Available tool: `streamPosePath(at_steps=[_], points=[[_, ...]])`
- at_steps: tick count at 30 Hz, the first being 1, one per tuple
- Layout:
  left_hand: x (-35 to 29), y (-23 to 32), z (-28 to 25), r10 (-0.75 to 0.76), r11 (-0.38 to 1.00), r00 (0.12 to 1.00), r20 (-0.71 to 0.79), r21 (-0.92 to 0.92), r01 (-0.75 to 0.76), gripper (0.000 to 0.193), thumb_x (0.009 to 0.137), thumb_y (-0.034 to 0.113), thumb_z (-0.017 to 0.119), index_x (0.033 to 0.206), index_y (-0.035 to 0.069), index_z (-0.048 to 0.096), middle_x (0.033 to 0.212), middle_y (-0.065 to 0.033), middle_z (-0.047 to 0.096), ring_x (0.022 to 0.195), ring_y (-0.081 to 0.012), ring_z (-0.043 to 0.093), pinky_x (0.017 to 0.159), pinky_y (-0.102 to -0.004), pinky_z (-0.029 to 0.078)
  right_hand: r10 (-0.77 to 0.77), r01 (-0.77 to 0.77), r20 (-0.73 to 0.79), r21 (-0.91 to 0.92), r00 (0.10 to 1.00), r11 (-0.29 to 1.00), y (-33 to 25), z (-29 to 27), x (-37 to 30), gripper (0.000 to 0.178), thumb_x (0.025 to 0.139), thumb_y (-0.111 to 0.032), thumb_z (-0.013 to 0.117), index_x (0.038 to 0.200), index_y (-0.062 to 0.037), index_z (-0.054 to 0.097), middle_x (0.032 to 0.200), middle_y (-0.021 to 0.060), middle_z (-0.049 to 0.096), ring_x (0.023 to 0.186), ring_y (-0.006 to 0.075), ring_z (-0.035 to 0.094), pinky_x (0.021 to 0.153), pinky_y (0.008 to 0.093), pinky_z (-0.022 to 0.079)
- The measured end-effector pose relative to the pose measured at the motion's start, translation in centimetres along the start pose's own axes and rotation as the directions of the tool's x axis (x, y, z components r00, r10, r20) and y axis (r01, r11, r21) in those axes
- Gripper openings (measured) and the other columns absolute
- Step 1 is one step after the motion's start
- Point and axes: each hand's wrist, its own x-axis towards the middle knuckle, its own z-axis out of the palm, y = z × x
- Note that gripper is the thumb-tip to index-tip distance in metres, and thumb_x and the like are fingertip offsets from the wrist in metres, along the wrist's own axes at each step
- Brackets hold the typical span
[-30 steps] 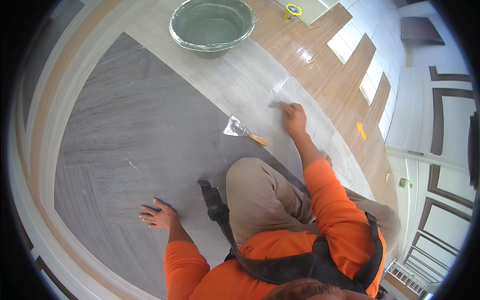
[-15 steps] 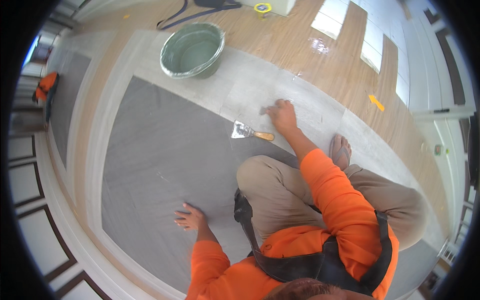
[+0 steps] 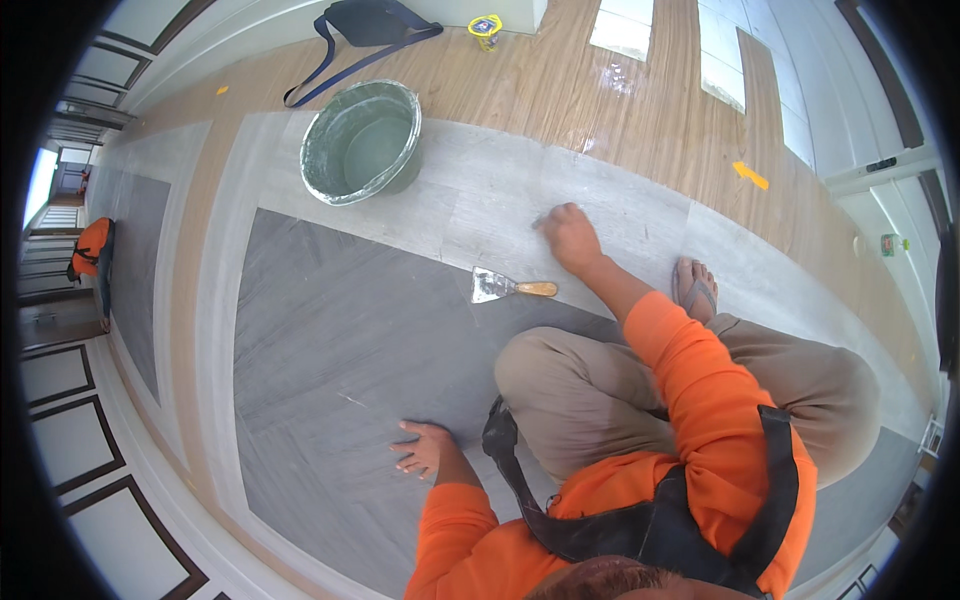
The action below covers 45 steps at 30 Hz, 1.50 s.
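My right hand [image 3: 574, 238] is closed and held low over the light grey tile strip [image 3: 480, 222], its fingers around a small greyish thing that I cannot make out. Just nearer than this hand lies a scraper [image 3: 512, 286] with a wooden handle and a pale-smeared metal blade. It rests on the dark grey floor area close to the border with the light strip. My left hand [image 3: 424, 449] is spread, palm down, on the dark grey floor [image 3: 340, 340] and holds nothing. My bent knee is between the two hands.
A greenish bucket [image 3: 362, 142] with murky contents stands at far left of my right hand. Beyond it lie a dark strapped bag [image 3: 368, 22] and a yellow-rimmed cup [image 3: 485, 32]. White tiles [image 3: 722, 80] show between wood-look planks. A person in orange [image 3: 93, 247] bends at far left.
My view has tilted, so more of the bag shows. My right hand has shifted slightly over the light strip, a little farther from the scraper. My left hand stays spread on the floor.
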Motion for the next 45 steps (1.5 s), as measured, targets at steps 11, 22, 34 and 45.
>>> streamPosePath(at_steps=[11,22,34,45], points=[[0.5,0.1,0.5,-0.005,1.0,1.0,-0.002,0.012,0.005,0.096,0.103,0.083,0.021,0.173,0.017,0.02,0.178,-0.027,0.011,0.167,-0.0402,0.008,0.131,-0.0653,0.009,0.223,-0.228,-0.049,-0.142,0.974,0.963,6.0,-3.0,1.1,0.014,0.094,-0.014,0.072,0.103,-0.0105,0.083,0.096,0.0143,0.07,0.097,0.0375,0.063,0.088,0.0494,0.053],[1.0,0.1,1.1,-0.01,1.0,1.0,-0.024,0.019,0.011,0.094,0.104,0.082,0.021,0.173,0.018,0.021,0.178,-0.0266,0.013,0.166,-0.0404,0.011,0.13,-0.0659,0.011,0.062,-0.047,0.136,-0.112,0.989,0.993,5.2,-3.3,1.7,0.017,0.095,-0.006,0.065,0.105,-0.0067,0.079,0.103,0.0116,0.068,0.105,0.0325,0.061,0.095,0.0429,0.052],[1.0,-0.1,0.7,0.0,1.0,1.0,-0.02,0.023,0.001,0.095,0.103,0.083,0.018,0.173,0.019,0.021,0.178,-0.027,0.011,0.166,-0.0408,0.01,0.13,-0.0667,0.01,0.184,-0.182,0.04,-0.06,0.982,0.981,6.2,-3.7,2.0,0.014,0.095,-0.007,0.067,0.098,-0.0057,0.08,0.102,0.0135,0.07,0.104,0.0348,0.062,0.096,0.0445,0.053],[0.8,-0.1,0.8,-0.004,1.0,1.0,-0.03,0.02,0.005,0.097,0.102,0.084,0.022,0.173,0.018,0.023,0.178,-0.0276,0.013,0.166,-0.0405,0.011,0.13,-0.0662,0.011,0.289,-0.293,-0.066,-0.067,0.955,0.954,6.7,-3.4,2.4,0.012,0.094,-0.01,0.068,0.099,-0.0053,0.078,0.102,0.014,0.067,0.103,0.035,0.062,0.094,0.0451,0.052]])
